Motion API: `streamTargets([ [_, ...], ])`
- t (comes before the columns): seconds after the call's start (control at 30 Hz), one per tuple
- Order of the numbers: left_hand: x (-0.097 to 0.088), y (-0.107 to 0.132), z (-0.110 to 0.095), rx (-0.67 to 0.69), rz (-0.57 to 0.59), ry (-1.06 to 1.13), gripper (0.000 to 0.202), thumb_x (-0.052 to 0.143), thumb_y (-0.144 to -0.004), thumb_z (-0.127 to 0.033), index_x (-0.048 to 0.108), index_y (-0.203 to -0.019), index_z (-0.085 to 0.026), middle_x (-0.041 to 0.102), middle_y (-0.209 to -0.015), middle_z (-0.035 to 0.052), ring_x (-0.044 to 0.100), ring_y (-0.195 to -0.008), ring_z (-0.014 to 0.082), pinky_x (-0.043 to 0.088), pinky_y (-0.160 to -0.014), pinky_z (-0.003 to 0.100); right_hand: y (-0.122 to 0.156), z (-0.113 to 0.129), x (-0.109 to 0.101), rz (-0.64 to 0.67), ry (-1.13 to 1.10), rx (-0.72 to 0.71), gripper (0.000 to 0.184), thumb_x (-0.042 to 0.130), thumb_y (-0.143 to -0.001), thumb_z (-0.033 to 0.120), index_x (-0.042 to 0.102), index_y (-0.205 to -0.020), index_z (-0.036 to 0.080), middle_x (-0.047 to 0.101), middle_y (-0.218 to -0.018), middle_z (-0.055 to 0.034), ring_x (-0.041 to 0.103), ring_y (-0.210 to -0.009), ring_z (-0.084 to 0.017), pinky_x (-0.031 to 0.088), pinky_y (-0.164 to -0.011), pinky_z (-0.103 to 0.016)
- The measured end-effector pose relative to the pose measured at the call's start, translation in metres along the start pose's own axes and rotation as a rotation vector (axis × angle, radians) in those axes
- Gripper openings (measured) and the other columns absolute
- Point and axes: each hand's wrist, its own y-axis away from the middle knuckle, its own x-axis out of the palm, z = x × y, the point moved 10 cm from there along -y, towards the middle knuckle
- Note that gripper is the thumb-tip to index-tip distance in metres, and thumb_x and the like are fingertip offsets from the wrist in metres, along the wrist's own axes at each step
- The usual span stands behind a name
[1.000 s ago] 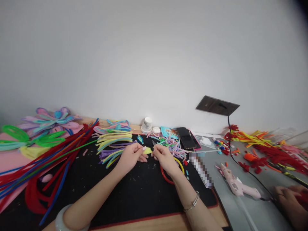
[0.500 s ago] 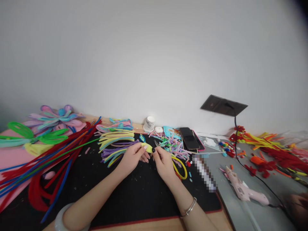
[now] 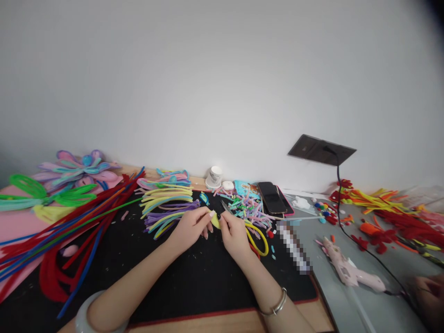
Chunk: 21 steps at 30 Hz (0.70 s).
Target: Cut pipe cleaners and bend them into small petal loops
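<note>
My left hand (image 3: 191,227) and my right hand (image 3: 234,233) meet over the black mat (image 3: 166,273), both pinched on a small yellow pipe-cleaner piece (image 3: 215,220) held between them. A small pair of snips (image 3: 226,208) pokes up from my right hand's fingers, its blades just above the yellow piece. Bent yellow, purple and blue pipe cleaners (image 3: 166,206) lie just left of my left hand. A yellow loop (image 3: 260,238) and a red one lie right of my right hand.
Long red, blue and green pipe cleaners (image 3: 69,226) fan out at left beside finished flowers (image 3: 74,169). Cut scraps (image 3: 248,206), a small cup (image 3: 215,176) and two phones (image 3: 274,198) sit behind. A pink glue gun (image 3: 350,272) lies at right; another person's hand (image 3: 428,296) shows at the far right edge.
My two hands have closed in on each other and the yellow piece has turned more upright between them. The view has shifted slightly.
</note>
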Motion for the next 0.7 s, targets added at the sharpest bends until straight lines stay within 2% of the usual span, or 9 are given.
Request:
streamTargets([
  [0.27,-0.017,0.005,-0.010,0.087,-0.147,-0.267,0.035,0.044,-0.085,-0.034,0.050,-0.054,-0.019,0.051,-0.045,-0.0026,0.046,-0.042,0.0105,0.033,-0.048,0.022,0.000,-0.008,0.015,0.127,-0.043,0.077,0.031,0.036,-0.088,0.023,0.042,-0.058,0.019,0.041,-0.052,0.0042,0.042,-0.050,-0.011,0.027,-0.052,-0.022],
  [0.37,-0.017,0.006,-0.014,0.116,-0.170,-0.332,0.036,0.044,-0.084,-0.034,0.049,-0.052,-0.020,0.050,-0.044,-0.0026,0.046,-0.043,0.0113,0.032,-0.051,0.024,-0.001,-0.009,0.013,0.098,-0.017,0.088,0.031,0.036,-0.087,0.022,0.043,-0.056,0.019,0.043,-0.051,0.0035,0.043,-0.049,-0.011,0.027,-0.052,-0.023],
  [0.47,-0.024,0.005,-0.009,0.078,-0.199,-0.238,0.033,0.042,-0.085,-0.037,0.053,-0.057,-0.021,0.053,-0.047,-0.0024,0.048,-0.043,0.0119,0.035,-0.052,0.024,-0.003,-0.017,0.007,0.045,-0.045,0.125,0.032,0.035,-0.087,0.024,0.045,-0.057,0.019,0.044,-0.051,0.0032,0.043,-0.050,-0.012,0.028,-0.052,-0.023],
  [0.6,-0.057,0.011,-0.001,0.021,-0.441,-0.080,0.032,0.037,-0.087,-0.040,0.053,-0.067,-0.020,0.049,-0.048,-0.0035,0.043,-0.042,0.0121,0.034,-0.048,0.024,-0.011,-0.041,-0.001,-0.006,-0.063,0.235,0.033,0.034,-0.085,0.024,0.051,-0.058,0.017,0.045,-0.053,0.0026,0.042,-0.051,-0.011,0.028,-0.051,-0.022],
  [0.7,-0.071,0.016,-0.009,0.049,-0.536,-0.220,0.032,0.034,-0.088,-0.038,0.053,-0.071,-0.020,0.049,-0.051,-0.0020,0.047,-0.050,0.0139,0.036,-0.053,0.024,-0.025,-0.047,0.002,0.054,0.035,0.257,0.032,0.036,-0.083,0.020,0.057,-0.058,0.016,0.047,-0.052,0.0018,0.042,-0.051,-0.012,0.027,-0.051,-0.022],
])
